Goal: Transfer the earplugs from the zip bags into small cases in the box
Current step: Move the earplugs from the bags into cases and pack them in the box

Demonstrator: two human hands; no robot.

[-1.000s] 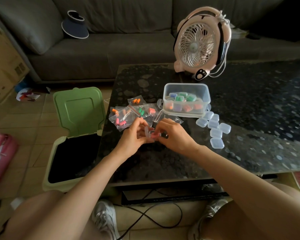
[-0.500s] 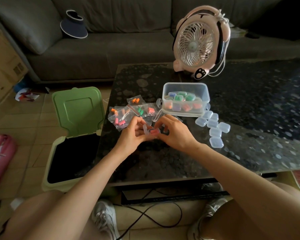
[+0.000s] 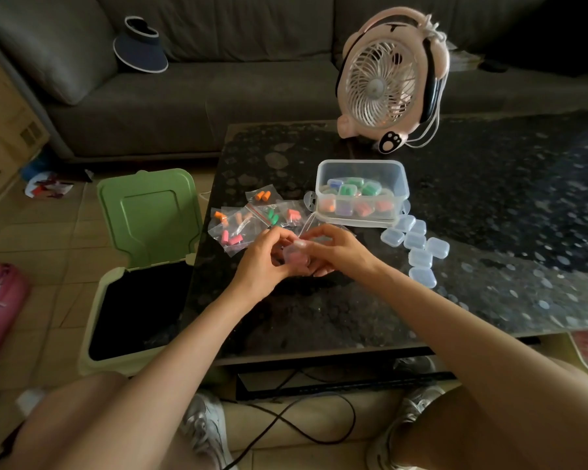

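Left hand [image 3: 262,262] and right hand [image 3: 340,252]: both grips pinch small case [image 3: 294,247], pink earplugs [image 3: 298,261] inside, held above surface [image 3: 319,310] near zip bags [image 3: 238,225]. Risk: if lid not snapped fully, case slips from fingertip hold, earplugs spill before reaching box [image 3: 360,166].

left hand [image 3: 264,262] and right hand [image 3: 341,253] pinch one small case [image 3: 296,256].

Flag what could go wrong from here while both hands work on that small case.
1. The small clear case, pinched between left hand and right hand, may slip and spill its pink earplugs.
2. The zip bags lie by the left hand near the edge of the table, beside the open green bin; a sweep could drop them in.
3. The empty cases sit loose beside the right forearm and could scatter.
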